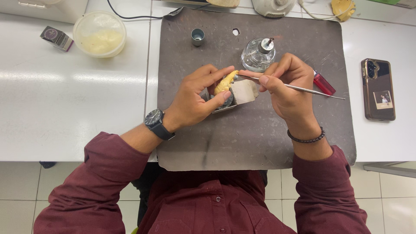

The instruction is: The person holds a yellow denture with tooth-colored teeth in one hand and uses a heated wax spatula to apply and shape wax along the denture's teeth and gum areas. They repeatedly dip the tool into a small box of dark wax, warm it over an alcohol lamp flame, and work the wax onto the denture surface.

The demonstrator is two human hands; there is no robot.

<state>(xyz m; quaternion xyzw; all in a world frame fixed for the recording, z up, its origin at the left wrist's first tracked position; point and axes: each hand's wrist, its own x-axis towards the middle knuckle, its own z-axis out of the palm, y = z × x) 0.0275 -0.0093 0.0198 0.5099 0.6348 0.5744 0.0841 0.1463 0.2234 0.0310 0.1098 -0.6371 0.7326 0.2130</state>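
L hand [195,97] pinches yellow plaster dental cast [225,82], base hidden by fingers; R hand [288,86] grips thin metal carving tool [303,89], tip at cast

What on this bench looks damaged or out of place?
The grey mat is worn: scratched, smudged, with a small hole near its far edge. A red lighter lies close beside the glass burner. Nothing is spilled.
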